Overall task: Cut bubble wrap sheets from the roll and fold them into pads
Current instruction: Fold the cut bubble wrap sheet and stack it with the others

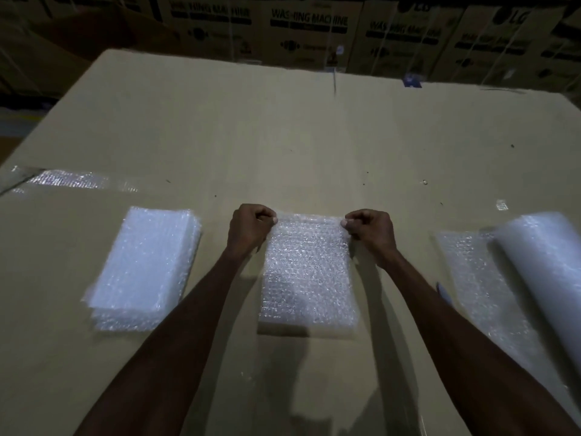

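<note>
On the worktop (283, 136), between a pad stack (144, 265) and the roll (547, 272), both arms reach straight forward, left hand (250, 229) and right hand (369, 232) with curled fingers pinching the far corners of a folded sheet (308, 272).

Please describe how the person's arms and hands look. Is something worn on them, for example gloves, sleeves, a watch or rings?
Both arms are bare from the bottom edge of the picture to the wrists; no sleeve shows. The left hand and the right hand wear no gloves. No watch, bracelet or ring is visible, though the light is dim. The fingernails look short.
</note>
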